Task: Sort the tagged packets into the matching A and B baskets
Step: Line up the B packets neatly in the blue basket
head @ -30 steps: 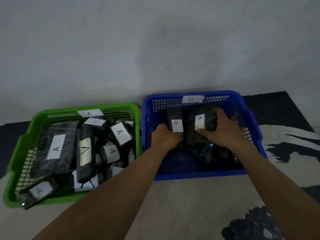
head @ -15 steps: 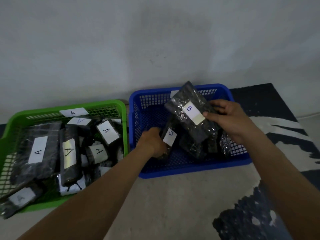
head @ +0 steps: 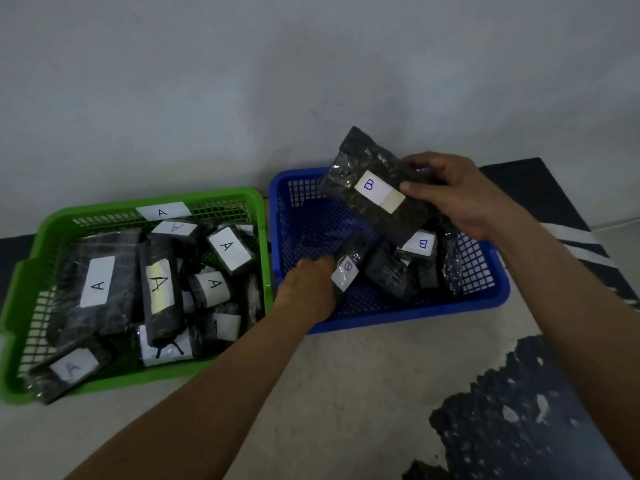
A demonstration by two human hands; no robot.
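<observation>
My right hand point(head: 460, 194) grips a large black packet tagged B point(head: 375, 188), lifted and tilted above the blue basket point(head: 398, 318). Inside that basket my left hand point(head: 306, 289) holds a smaller black packet with a B tag point(head: 348, 268) near the basket's front left. More black B packets point(head: 420, 244) lie in the right half of the blue basket. The green basket point(head: 149, 377) on the left, labelled A on its back rim, holds several black packets tagged A point(head: 98, 285).
Both baskets stand side by side on a pale floor against a grey wall. A dark patterned mat point(head: 519, 427) covers the floor at the right and lower right. A dark mat edge point(head: 14, 251) shows behind the green basket.
My right hand has raised the large B packet higher out of the blue basket. My left hand has stayed low inside with the smaller B packet. The view has shifted slightly.
</observation>
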